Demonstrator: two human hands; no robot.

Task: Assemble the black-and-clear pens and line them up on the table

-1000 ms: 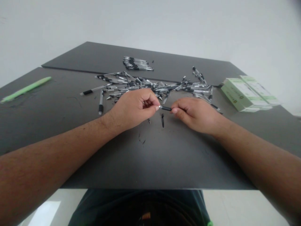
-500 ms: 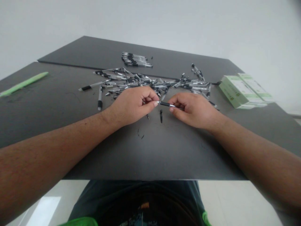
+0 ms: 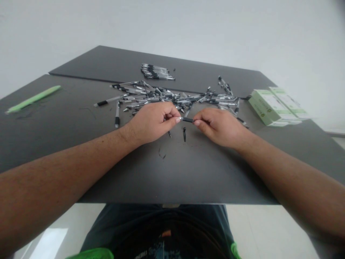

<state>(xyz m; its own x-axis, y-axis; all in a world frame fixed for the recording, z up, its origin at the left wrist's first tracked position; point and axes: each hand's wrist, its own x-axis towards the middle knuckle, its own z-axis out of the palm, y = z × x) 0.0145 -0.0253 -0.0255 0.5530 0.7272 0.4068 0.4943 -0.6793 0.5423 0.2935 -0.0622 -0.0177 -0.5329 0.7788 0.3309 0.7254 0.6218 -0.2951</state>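
Observation:
Between my two hands a pen with a black grip lies level above the table. My left hand pinches its left end between thumb and forefinger. At the other end of the black grip, the fingertips of my right hand are closed on the pen. A small black pen cap lies on the table just below it. The tip of another pen pokes out beneath my left hand. Just beyond both hands spreads a loose heap of clear pens with black grips.
Farther back, a neat stack of pens lies on the second dark table. Green and white boxes stand at the right. A long light-green pen-shaped object lies at the left. A single pen lies left of the heap.
My right hand's fingertips have shifted along the pen to the edge of its black grip, and the clear length seen there before no longer shows. My left hand keeps its pinch.

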